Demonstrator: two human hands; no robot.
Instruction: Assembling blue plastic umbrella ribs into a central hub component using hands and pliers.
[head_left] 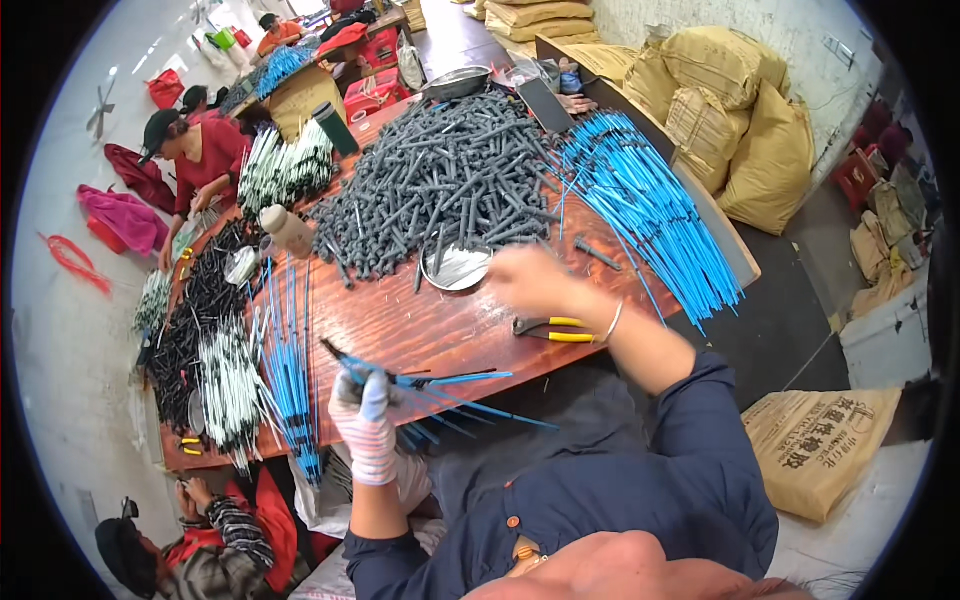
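My left hand [366,425], in a white knit glove, grips a bundle of thin blue rods [440,385] with dark tips, held over the near edge of the wooden table [420,325]. My right hand [532,280] is bare and blurred. It reaches out over the table beside a round metal dish [455,268] and a big heap of dark grey plastic tubes [440,180]; whether it holds anything I cannot tell. Yellow-handled pliers [552,330] lie on the table just below my right wrist.
A fan of long blue rods [650,210] covers the table's right side. Finished blue rods [290,380] and black-and-white pieces [228,385] lie at the left. Other people sit at the left and lower left. Yellow sacks [740,110] are stacked at the right.
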